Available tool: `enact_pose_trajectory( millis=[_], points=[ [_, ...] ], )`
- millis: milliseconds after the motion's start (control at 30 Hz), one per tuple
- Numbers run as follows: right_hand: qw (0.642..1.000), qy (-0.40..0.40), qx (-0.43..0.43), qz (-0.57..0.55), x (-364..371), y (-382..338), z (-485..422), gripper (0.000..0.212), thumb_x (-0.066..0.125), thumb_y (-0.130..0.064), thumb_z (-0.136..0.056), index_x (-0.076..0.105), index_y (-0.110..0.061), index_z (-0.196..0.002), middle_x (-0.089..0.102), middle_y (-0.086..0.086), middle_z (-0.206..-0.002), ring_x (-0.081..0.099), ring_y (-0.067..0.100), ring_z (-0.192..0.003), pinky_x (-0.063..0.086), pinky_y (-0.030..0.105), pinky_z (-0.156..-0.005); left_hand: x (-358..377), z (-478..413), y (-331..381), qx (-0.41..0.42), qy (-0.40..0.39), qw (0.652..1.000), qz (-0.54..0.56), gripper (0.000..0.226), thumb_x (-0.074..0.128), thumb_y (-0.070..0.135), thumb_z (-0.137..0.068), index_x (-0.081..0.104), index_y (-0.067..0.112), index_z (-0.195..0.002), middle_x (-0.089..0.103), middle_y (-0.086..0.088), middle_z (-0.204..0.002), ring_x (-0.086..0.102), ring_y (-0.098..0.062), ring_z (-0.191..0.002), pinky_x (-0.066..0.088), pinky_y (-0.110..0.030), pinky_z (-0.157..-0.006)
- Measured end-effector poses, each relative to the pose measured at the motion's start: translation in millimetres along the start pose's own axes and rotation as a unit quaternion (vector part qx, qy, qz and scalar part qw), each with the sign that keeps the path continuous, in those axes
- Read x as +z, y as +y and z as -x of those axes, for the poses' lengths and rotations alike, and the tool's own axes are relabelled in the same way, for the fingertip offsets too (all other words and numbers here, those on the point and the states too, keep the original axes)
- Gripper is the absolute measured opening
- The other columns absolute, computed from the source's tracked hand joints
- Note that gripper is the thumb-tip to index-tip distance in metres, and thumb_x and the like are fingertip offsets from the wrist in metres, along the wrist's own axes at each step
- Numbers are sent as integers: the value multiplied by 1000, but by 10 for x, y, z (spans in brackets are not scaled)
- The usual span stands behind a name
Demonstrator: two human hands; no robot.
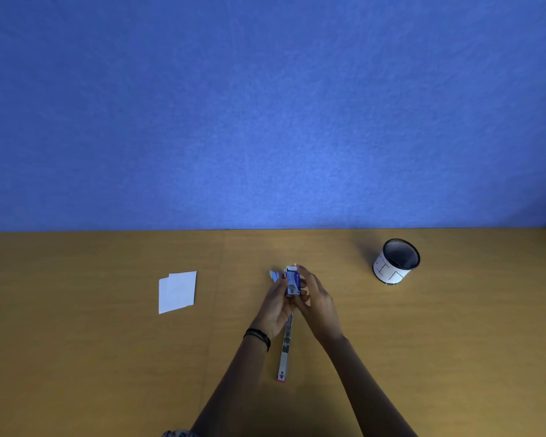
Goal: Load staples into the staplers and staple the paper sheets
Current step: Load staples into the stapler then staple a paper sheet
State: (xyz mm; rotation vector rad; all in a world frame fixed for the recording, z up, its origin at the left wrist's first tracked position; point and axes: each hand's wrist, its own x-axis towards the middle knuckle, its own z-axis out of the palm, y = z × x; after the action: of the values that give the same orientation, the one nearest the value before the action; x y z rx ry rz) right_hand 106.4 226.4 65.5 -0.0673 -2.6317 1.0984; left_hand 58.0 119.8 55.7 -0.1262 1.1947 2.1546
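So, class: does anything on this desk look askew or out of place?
Only slightly. The paper sheets on the left are not squared up: one sits offset over the other, corners mismatched. The stapler lies opened out flat, which suits loading. Nothing looks spilled or damaged.

A: What stands behind the table (108, 357)?
B: A blue fabric-textured wall (265, 105), meeting the table's far edge all along.
A: And the table?
B: Brown wood-look top under soft, even light, dimmer toward the wall's far right corner.
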Motion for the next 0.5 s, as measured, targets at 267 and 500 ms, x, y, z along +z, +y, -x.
enact_pose_trajectory(
  millis=[267, 500],
  points=[
    [997, -10, 9, -81, -150, 58, -127, 41, 63, -13, -86, 51, -15, -126, 54, -7, -120, 53, -1, -106, 41, 2, -87, -46, -41, 37, -17, 18, 1000, -6, 33, 35, 25, -102, 55, 2, -114, 72, -4, -81, 68, -12, -66, 58, -23, -62],
    [992, -11, 83, -92, -280, 127, -365, 16, 58, 0, -86, 68, -9, -95, 69, 3, -96, 61, 8, -78, 43, 2, -66, -25, -22, 79, -51, -5, 994, -92, 31, 35, 29, -102, 61, 12, -106, 74, -5, -81, 53, -7, -51, 51, -18, -53]
  ],
)
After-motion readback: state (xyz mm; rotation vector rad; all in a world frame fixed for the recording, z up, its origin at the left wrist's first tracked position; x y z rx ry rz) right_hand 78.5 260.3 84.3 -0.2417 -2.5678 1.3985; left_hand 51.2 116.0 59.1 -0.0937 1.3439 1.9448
